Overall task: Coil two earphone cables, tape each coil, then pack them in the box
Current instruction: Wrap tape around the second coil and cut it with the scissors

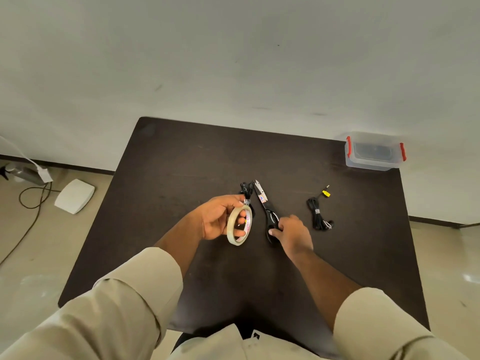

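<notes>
On the floor at nine o'clock I see one flat white plastic device with a dark cable looping near it.

Over the dark brown rectangular table, my left hand curls around the one clear adhesive tape roll, held upright off the surface with fingers through its core. I judge it is kept lifted so a strip can be drawn for cutting. Just past the roll, toward twelve o'clock, lies a black coiled earphone cable; whether the left fingertips also pinch it I cannot tell.

Beside it lies the single pair of black-handled steel scissors, blades pointing to twelve o'clock. My right hand closes on the handles, probably to snip the tape.

At three o'clock from the scissors rests a second black earphone coil, banded at its middle, its yellow-tagged plug pointing toward one o'clock. That makes two coils.

At the table's two o'clock corner stands one clear plastic box with red latches, kept clear of the work and nothing packed in it that I can make out.
</notes>
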Action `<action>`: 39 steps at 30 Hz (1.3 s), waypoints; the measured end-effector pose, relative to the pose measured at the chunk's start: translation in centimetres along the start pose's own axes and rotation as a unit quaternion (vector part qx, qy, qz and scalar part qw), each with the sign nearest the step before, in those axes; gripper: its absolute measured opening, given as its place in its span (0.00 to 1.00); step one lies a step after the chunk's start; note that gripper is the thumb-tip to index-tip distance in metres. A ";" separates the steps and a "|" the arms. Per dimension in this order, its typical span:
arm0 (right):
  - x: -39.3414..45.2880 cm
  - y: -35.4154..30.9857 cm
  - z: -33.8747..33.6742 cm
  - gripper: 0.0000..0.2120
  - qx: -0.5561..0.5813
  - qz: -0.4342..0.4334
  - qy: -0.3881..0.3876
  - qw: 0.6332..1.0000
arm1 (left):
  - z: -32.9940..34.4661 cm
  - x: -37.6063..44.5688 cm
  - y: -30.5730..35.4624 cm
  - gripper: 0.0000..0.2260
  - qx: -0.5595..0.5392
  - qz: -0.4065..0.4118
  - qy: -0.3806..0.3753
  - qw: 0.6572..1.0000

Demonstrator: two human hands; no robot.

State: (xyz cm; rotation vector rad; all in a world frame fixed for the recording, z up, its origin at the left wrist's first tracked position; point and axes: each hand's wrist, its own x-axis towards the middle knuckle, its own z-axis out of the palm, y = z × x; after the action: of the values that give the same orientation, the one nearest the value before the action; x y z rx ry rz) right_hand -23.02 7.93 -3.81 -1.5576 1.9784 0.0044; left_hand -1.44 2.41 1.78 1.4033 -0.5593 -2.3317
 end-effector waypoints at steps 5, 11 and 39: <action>1.4 -1.2 -1.5 0.05 0.070 -0.004 0.022 0.997 | -0.9 -0.1 0.6 0.18 -0.001 -0.005 -0.029 1.000; 1.8 -6.4 -3.3 0.15 0.578 0.026 -0.113 0.808 | -1.4 -0.5 1.8 0.19 0.011 -0.012 -0.088 0.996; 2.7 0.3 -1.6 0.08 0.338 0.125 0.141 0.922 | 1.9 4.4 -0.9 0.30 0.594 0.211 0.174 0.756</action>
State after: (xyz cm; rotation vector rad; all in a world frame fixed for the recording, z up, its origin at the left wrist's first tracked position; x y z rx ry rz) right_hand -24.32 5.03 -3.89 -0.8855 2.0638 -0.7583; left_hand -5.15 1.25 -1.18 1.7825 -2.1736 -1.1637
